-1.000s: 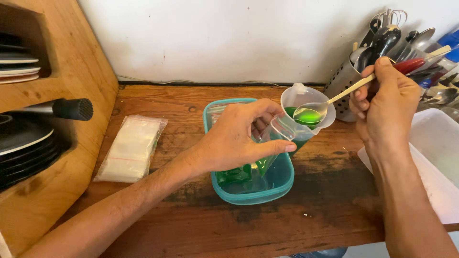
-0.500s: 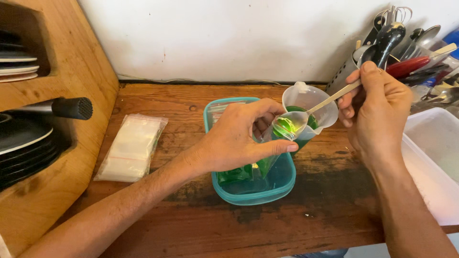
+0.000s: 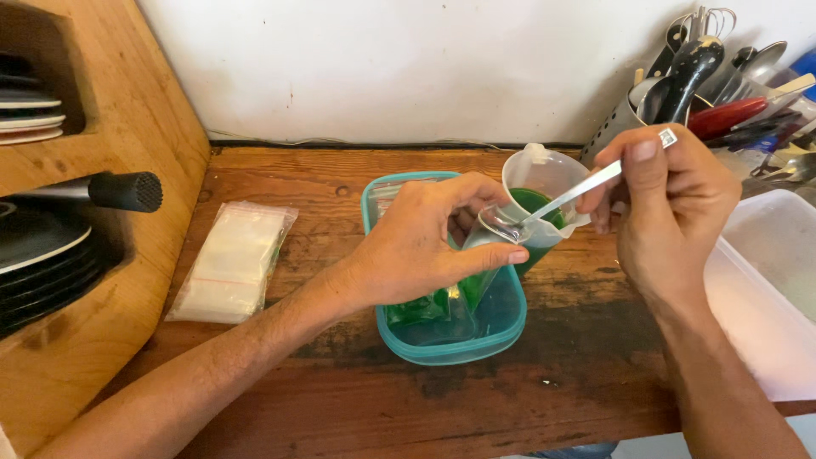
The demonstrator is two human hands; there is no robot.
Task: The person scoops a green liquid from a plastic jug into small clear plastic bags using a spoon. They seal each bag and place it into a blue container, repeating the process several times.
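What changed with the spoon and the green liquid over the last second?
The right hand brought the spoon from over the measuring cup down to the small bag held open by the left hand; its bowl now looks emptied. The teal container and cup stayed put.

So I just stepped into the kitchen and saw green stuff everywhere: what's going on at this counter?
A person is spooning green liquid into a small clear bag. The left hand holds the bag open over a teal plastic container that already has filled green bags lying in it. The right hand holds a spoon, its bowl at the bag's mouth, beside a clear measuring cup of green liquid. A stack of empty zip bags lies on the wooden counter.
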